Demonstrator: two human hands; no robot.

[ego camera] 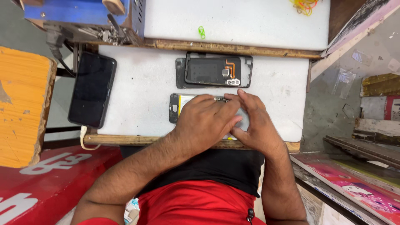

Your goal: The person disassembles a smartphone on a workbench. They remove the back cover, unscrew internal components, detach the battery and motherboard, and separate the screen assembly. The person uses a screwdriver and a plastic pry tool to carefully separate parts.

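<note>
White worktop (137, 96), hands (208, 121) on opened phone (174, 107)

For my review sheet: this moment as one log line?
left hand: pressing opened phone | right hand: pressing same phone | back cover: lies beyond | black phone: left edge

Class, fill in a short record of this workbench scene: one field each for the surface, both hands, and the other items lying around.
surface: white bench
left hand: pressing down on the opened phone
right hand: on the same phone, fingertips meeting the left hand's
behind the hands: back cover with orange flex cable
left edge: black phone, screen dark, overhanging
far board: green clip, rubber bands
</note>
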